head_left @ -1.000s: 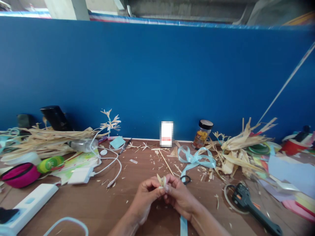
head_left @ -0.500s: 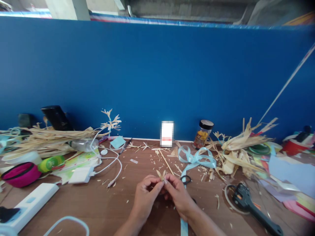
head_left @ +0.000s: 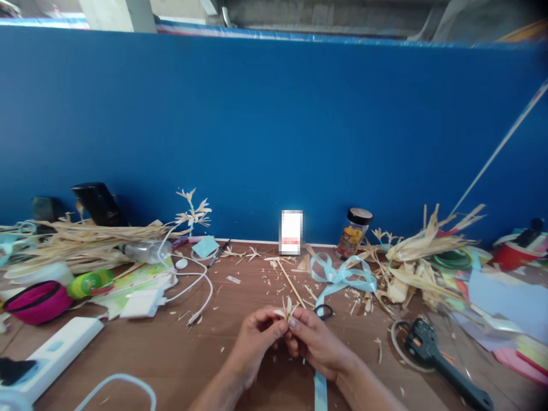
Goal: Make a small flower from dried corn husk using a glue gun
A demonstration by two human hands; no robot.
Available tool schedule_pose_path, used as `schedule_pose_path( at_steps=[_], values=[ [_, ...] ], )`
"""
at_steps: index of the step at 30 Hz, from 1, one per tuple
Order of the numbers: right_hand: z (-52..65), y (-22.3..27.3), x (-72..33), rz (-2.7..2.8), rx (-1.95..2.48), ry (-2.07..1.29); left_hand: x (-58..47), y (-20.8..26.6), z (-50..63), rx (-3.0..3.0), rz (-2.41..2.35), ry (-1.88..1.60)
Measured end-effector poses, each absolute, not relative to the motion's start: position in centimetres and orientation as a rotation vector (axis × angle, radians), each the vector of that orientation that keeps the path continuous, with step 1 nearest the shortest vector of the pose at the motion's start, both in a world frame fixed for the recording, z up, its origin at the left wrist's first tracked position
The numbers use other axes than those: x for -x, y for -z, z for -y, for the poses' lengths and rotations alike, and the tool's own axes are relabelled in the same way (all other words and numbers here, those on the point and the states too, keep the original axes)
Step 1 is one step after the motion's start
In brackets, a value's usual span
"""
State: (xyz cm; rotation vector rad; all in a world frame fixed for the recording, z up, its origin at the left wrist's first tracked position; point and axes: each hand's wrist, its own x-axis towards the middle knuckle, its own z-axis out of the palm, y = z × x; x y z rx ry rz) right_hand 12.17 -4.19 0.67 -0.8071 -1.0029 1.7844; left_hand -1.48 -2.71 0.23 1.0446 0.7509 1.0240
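Between both thumbs and fingertips I pinch a small pale husk flower (head_left: 287, 309), its thin pointed petals sticking up and outward. My left hand (head_left: 260, 338) is closed on its left side, my right hand (head_left: 315, 338) on its right, fingertips nearly touching. The flower's lower end is hidden by my fingers. Beneath my right wrist runs a light blue ribbon (head_left: 321, 394), which leads up to a looped bow (head_left: 342, 271). Just beyond my right hand a black loop, perhaps a scissor handle (head_left: 324, 311), lies over the ribbon. A thin stick (head_left: 291, 283) lies ahead.
Husk scraps litter the brown table (head_left: 188, 365). On the left are dried husks (head_left: 98, 237), a power strip (head_left: 60, 359), a white cable and a pink pouch (head_left: 38, 302). On the right are a jar (head_left: 353, 233), a husk bundle (head_left: 411, 268) and a black-handled glue gun (head_left: 445, 362). A blue partition (head_left: 257, 131) stands behind.
The flower has turned in my fingers, and its petals now spread wider. My right hand has shifted slightly downward and right, with its fingers curled beneath the flower.
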Motion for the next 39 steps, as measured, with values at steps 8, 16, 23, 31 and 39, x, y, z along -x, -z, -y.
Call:
schedule_pose_path(
  at_steps=[8,16,23,31,39],
  values=[
    [4.07,-0.58,-12.17,1.019,0.838,-1.763,1.70,-0.31,2.50,-1.034,-0.753,-1.105],
    [3.53,-0.21,-11.69,1.054,1.034,-1.257,1.35,-0.10,2.37,-0.846,-0.861,-1.146],
    [3.87,-0.02,-11.74,1.238,1.133,-0.969,1.11,0.00,2.46,-0.799,-0.854,-1.181],
    [4.17,-0.14,-11.41,1.292,1.179,-0.965,1.18,0.26,2.46,-0.829,-0.801,-1.160],
    [4.16,-0.26,-11.53,1.335,1.216,-0.938,1.08,0.34,2.49,-0.872,-0.873,-1.132]
  ],
)
